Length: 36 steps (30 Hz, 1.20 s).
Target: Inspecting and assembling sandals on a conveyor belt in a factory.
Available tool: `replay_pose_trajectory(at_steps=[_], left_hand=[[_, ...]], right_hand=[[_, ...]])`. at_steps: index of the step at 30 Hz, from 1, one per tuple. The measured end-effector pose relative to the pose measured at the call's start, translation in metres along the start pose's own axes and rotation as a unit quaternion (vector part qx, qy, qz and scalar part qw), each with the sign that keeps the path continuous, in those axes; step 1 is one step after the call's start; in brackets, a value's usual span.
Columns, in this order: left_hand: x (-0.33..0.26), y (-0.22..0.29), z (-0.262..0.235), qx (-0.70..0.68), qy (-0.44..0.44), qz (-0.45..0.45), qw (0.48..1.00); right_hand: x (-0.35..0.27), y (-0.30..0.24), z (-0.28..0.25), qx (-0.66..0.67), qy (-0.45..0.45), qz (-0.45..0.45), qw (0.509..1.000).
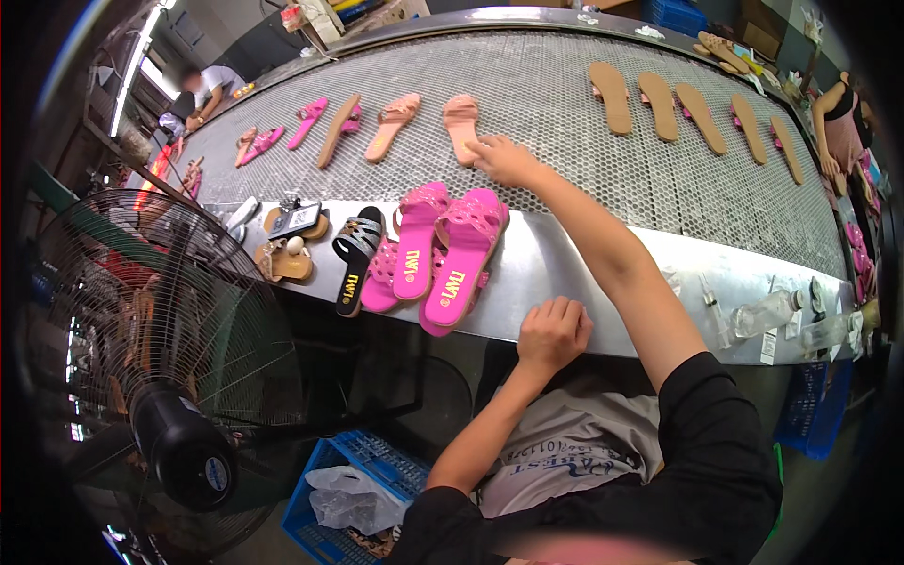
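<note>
Pale pink flat sandal (461, 124) lies on the perforated conveyor belt (565, 104) beyond the bright pink slides (443, 250) on the steel worktop (584, 273), left hand (554, 331) fisted empty at its edge, right hand (504, 158) resting open-fingered on the sandal's heel, best pressed flat and square.

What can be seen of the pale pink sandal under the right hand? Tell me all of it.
The pale pink sandal is a flat slide with a broad strap across its far end, matte and soft-looking. It lies sole-down on the mesh conveyor belt, lengthwise across it, last in a row of sandals. The right hand rests its fingers on its near end.
</note>
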<state>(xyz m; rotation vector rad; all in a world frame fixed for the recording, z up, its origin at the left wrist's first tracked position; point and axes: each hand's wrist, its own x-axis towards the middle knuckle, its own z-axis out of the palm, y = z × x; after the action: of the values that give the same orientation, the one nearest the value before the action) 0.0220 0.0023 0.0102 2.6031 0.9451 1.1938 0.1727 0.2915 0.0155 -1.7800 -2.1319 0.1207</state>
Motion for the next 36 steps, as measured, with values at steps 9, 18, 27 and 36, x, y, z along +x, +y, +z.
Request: replay_pose_trajectory(at_steps=[9, 18, 27, 36], left_hand=[[-0.004, -0.011, -0.004, 0.005, 0.019, -0.024, 1.0], [-0.005, -0.013, -0.004, -0.001, 0.027, -0.015, 1.0], [-0.009, -0.01, -0.005, -0.006, 0.025, -0.035, 0.999], [-0.004, -0.013, -0.003, -0.003, 0.012, -0.029, 1.0]], right_hand=[[0.008, -0.057, -0.035, -0.214, -0.217, 0.078, 0.949], [-0.008, -0.019, 0.007, -0.066, -0.007, 0.077, 0.995], [0.012, -0.019, -0.008, -0.027, 0.052, 0.091, 0.994], [-0.082, 0.034, -0.106, 0.066, -0.069, 0.183, 0.978]])
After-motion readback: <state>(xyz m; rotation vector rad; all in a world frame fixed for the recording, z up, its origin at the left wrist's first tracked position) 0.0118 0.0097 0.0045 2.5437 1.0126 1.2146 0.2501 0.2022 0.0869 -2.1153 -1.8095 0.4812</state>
